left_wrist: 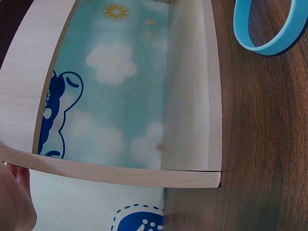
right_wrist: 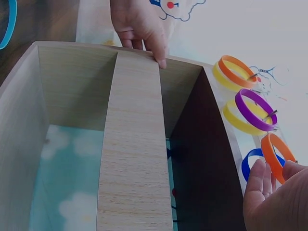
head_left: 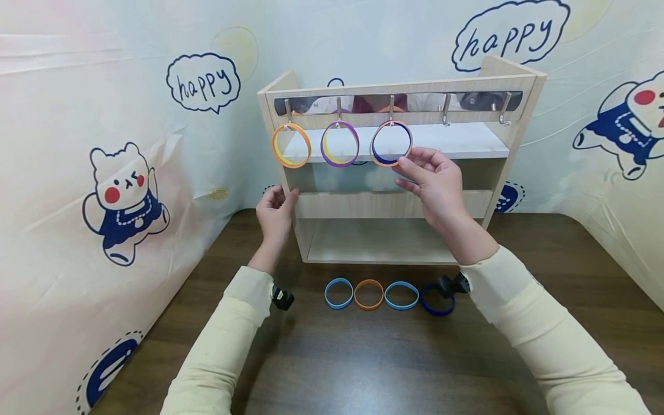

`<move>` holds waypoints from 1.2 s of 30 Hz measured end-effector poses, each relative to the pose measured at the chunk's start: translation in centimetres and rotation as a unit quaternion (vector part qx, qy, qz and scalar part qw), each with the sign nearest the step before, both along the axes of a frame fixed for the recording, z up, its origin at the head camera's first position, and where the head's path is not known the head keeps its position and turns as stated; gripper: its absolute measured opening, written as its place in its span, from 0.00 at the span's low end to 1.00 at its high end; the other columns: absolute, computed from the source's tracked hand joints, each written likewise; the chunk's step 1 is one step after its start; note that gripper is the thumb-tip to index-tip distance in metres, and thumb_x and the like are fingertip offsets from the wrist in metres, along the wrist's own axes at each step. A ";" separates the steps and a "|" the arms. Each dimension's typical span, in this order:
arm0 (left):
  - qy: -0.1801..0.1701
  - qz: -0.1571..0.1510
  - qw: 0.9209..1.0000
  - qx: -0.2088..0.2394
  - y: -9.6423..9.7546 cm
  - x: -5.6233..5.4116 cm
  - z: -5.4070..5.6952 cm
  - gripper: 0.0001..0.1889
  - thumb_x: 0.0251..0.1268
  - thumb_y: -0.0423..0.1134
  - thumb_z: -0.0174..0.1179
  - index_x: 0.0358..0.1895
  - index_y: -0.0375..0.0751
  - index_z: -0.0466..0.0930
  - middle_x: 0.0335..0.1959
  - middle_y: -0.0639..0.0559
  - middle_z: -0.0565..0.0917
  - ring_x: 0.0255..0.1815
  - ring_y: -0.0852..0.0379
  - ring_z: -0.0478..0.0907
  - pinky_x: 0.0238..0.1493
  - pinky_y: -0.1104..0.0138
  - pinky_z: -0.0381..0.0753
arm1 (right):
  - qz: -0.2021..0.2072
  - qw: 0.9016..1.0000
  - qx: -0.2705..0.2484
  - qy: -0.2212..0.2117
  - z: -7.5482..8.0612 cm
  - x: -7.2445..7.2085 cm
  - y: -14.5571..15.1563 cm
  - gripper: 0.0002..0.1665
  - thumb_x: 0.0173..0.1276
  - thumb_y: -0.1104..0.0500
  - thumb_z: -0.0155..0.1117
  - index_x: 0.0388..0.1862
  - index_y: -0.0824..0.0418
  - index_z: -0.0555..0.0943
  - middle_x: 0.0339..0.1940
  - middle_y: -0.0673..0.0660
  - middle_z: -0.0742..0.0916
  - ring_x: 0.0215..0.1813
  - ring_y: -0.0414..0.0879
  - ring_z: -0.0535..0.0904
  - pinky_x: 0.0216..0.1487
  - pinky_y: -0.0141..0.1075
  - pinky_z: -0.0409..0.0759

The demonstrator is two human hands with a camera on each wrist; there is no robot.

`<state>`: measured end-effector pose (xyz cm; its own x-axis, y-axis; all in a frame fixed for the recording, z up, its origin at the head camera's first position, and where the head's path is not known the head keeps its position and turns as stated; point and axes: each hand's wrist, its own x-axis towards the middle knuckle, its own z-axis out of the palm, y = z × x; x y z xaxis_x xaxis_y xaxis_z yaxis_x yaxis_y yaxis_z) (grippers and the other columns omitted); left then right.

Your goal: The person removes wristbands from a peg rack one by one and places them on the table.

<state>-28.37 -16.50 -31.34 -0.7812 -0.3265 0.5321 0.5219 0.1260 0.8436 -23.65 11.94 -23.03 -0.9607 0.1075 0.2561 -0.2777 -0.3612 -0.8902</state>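
Hanging seems the step in hand; settling and release likely needed next. Wooden shelf (head_left: 394, 206) is gripped at its side by the left hand (head_left: 275, 216). By the right hand (head_left: 437, 184), thumb and fingers clamped, the orange ring (right_wrist: 267, 148) is held by its lower edge at the middle hook (head_left: 391, 105), before the blue ring (right_wrist: 246, 166).

head: table (head_left: 358, 360) catching glare at six o'clock | left wrist: lens bowing shelf (left_wrist: 110, 174) at seven | right wrist: showing dimly, wall (right_wrist: 221, 29) washing out at one
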 end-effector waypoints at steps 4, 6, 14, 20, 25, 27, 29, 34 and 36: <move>0.001 -0.001 1.000 -0.004 0.0 0.1 0.0 0.15 0.63 0.34 0.64 0.49 0.26 0.80 0.41 0.41 0.82 0.39 0.57 0.78 0.41 0.69 0.78 | -0.001 1.000 0.005 0.004 0.1 0.2 0.1 0.24 0.62 0.62 0.69 0.56 0.69 0.76 0.47 0.60 0.84 0.43 0.46 0.85 0.41 0.35 0.82; 0.002 -0.003 1.000 -0.004 0.0 0.1 0.0 0.15 0.64 0.34 0.64 0.49 0.26 0.80 0.42 0.40 0.82 0.39 0.57 0.78 0.41 0.69 0.78 | -0.003 1.000 0.010 0.005 0.1 0.3 0.1 0.25 0.63 0.62 0.69 0.57 0.68 0.76 0.47 0.60 0.84 0.43 0.46 0.85 0.41 0.35 0.82; 0.022 -0.009 1.000 0.006 0.0 0.1 0.0 0.14 0.61 0.30 0.64 0.47 0.22 0.80 0.40 0.37 0.82 0.36 0.57 0.78 0.37 0.70 0.76 | -0.004 1.000 0.003 0.010 0.4 0.4 0.2 0.24 0.63 0.63 0.69 0.56 0.69 0.76 0.48 0.62 0.83 0.43 0.46 0.85 0.41 0.35 0.82; 0.025 -0.009 1.000 0.002 0.1 0.1 0.1 0.15 0.61 0.30 0.64 0.48 0.22 0.79 0.41 0.36 0.82 0.37 0.58 0.78 0.37 0.70 0.76 | -0.003 1.000 -0.007 0.012 0.7 0.3 0.3 0.23 0.63 0.63 0.69 0.55 0.68 0.76 0.47 0.60 0.82 0.43 0.47 0.85 0.41 0.35 0.82; 0.023 -0.010 1.000 0.000 0.0 0.0 0.1 0.15 0.62 0.30 0.64 0.48 0.23 0.79 0.41 0.36 0.81 0.37 0.57 0.78 0.37 0.70 0.76 | -0.002 1.000 -0.010 0.016 1.1 0.3 0.3 0.24 0.62 0.62 0.70 0.56 0.68 0.75 0.48 0.60 0.82 0.45 0.47 0.85 0.42 0.35 0.82; 0.022 -0.011 1.000 -0.002 0.0 0.0 0.1 0.15 0.62 0.30 0.64 0.48 0.23 0.79 0.41 0.36 0.81 0.37 0.57 0.78 0.37 0.70 0.76 | -0.003 1.000 -0.011 0.017 1.3 0.3 0.3 0.24 0.61 0.61 0.70 0.55 0.67 0.76 0.48 0.60 0.82 0.45 0.48 0.85 0.42 0.36 0.81; 0.020 -0.010 1.000 -0.004 0.0 0.1 0.1 0.15 0.62 0.31 0.64 0.48 0.23 0.80 0.41 0.36 0.81 0.37 0.57 0.78 0.37 0.70 0.76 | -0.004 1.000 -0.012 0.017 1.4 0.4 0.3 0.23 0.61 0.61 0.71 0.54 0.66 0.77 0.47 0.60 0.83 0.45 0.48 0.85 0.42 0.36 0.81; 0.016 -0.008 1.000 -0.009 -0.1 0.1 0.0 0.15 0.63 0.32 0.64 0.48 0.24 0.80 0.42 0.37 0.81 0.37 0.57 0.77 0.38 0.70 0.76 | -0.002 1.000 -0.020 0.020 1.8 0.8 0.3 0.25 0.60 0.61 0.71 0.54 0.68 0.76 0.45 0.60 0.84 0.44 0.48 0.85 0.42 0.36 0.81; 0.017 -0.009 1.000 -0.010 -0.1 0.1 0.1 0.15 0.63 0.32 0.64 0.48 0.24 0.80 0.42 0.37 0.81 0.38 0.57 0.77 0.38 0.70 0.76 | 0.000 1.000 -0.022 0.022 1.9 1.0 0.4 0.26 0.60 0.61 0.71 0.55 0.69 0.75 0.44 0.60 0.84 0.44 0.48 0.85 0.42 0.36 0.81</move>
